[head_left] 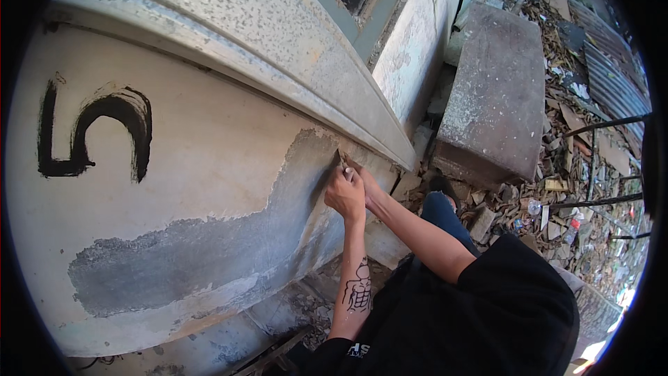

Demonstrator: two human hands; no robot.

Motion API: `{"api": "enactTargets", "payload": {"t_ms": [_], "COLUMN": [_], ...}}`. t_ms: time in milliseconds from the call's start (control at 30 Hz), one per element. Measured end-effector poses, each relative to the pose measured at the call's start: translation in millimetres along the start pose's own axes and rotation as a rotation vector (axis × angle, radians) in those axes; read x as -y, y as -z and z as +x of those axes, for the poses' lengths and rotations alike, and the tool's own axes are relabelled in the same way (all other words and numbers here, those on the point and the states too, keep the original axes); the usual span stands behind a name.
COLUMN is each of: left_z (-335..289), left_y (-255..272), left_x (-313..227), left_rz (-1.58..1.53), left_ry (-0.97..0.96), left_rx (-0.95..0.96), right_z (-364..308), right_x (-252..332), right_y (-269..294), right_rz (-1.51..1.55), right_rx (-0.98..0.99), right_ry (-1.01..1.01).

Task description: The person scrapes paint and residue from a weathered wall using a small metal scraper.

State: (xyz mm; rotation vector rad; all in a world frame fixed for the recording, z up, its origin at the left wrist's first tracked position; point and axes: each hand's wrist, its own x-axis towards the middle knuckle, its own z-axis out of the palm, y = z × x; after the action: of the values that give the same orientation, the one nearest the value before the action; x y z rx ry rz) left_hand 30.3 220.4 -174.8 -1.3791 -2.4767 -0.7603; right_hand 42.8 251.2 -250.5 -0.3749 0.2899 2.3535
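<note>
Both hands work at a cream-painted wall (202,139), at the upper right edge of a grey patch (229,244) where the paint is gone. Left hand (344,193) is closed in a fist around the handle of a scraper (342,160), whose blade tip touches the wall at the paint edge just under a speckled concrete ledge (278,63). Right hand (365,177) sits just behind the left, touching it, fingers curled on the same tool; exact grip hard to tell. A black painted numeral (97,136) sits well to the left. A concrete block (497,90) stands right of the wall, rubble and scrap (577,167) beyond.
</note>
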Motion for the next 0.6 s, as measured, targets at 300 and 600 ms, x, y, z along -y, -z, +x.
{"api": "enactTargets", "payload": {"t_ms": [300, 600], "left_z": [-2, -77], "left_y": [-2, 50], "left_x": [-4, 66], "left_rz": [-0.044, -0.659], "left_ry": [0.057, 0.328], "left_rx": [0.069, 0.37], "right_z": [-8, -127], "right_x": [16, 59], "right_y": [3, -1], "right_rz": [-0.118, -1.21], "right_rx": [0.097, 0.021], "right_ry": [-0.008, -0.068]}}
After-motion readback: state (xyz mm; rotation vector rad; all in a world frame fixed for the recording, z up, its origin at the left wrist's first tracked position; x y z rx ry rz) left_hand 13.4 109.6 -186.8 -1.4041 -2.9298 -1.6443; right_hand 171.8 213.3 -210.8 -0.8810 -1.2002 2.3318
